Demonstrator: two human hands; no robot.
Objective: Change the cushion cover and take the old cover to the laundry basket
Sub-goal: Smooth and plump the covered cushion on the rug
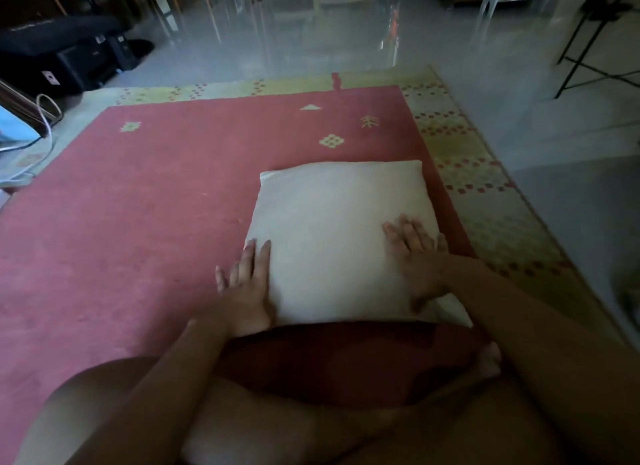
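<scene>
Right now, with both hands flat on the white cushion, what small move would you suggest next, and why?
Probably grip the dark red cover at its edge: left hand and right hand rest flat against the cushion, holding nothing, and the cover bunches at its near end.

cushion (pixel 332 229): plain cream | cover (pixel 346 357): dark red | rug (pixel 138 205): pink, yellow motifs

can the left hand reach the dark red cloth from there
Probably yes: the dark red cloth lies right by the left hand, at the white cushion's near edge, with nothing between them.
</scene>
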